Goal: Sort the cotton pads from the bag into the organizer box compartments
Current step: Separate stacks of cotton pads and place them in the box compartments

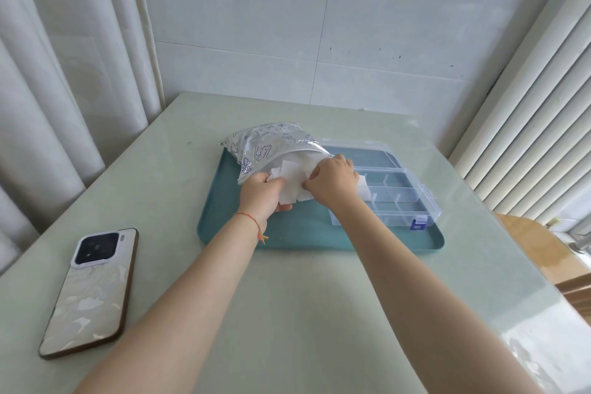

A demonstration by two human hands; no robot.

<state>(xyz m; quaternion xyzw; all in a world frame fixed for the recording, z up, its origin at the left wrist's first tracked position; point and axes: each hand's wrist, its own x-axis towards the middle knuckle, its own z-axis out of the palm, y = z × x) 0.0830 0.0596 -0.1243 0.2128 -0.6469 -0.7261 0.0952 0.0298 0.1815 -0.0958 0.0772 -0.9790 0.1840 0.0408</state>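
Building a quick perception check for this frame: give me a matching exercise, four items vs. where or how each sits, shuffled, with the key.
Things:
1. bag
2. organizer box
3. phone
4. tray

States:
A. lies camera side up on the bare table, left of the tray
B. teal, carries both the bag and the box
C. clear plastic, lid open, on the tray's right side
D. silver with printed drawings, mouth open, white cotton pads coming out

Pairs: 1-D, 2-C, 3-A, 4-B

Both the left hand and the right hand grip pads at the bag's mouth.
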